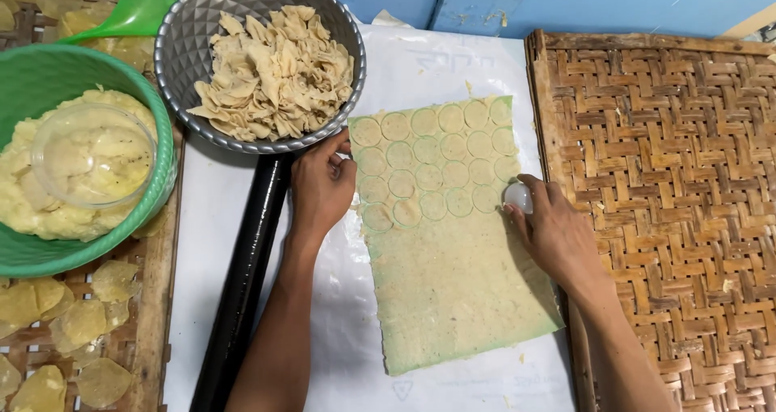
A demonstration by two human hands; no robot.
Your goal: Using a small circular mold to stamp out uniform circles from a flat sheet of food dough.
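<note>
the right hand point(558, 234) curled its fingers around a small white round cutter point(518, 196), gripping it from above and pressing it onto the right edge of the rolled-out dough sheet point(453, 283), just below the last row of circles. the left hand point(321, 187) lay at the sheet's left edge with its fingers bent and pressed together at the tips, touching the dough near the upper left corner; whether it pinched a bit of dough could not be told.

the dough sheet was a pale, long rectangle lying on white plastic sheeting point(218, 218) in the middle of the work surface. its upper part was marked with rows of cut circles point(428, 149), close beside one another, while the lower part was uncut.

just left of the left hand lay a black rolling pin point(246, 275), running down from under a grey metal bowl point(182, 48) filled with dough scraps point(271, 69). farther left stood a green plastic bowl point(32, 81) holding a soft yellowish dough mass point(24, 202) with a clear round lid point(91, 155) resting in it. a green scoop point(133, 8) showed behind it. below, thin translucent discs point(85, 323) lay on a slatted tray point(153, 299). to the right of the sheet, a woven bamboo tray point(671, 202) lay beside the right hand.
</note>
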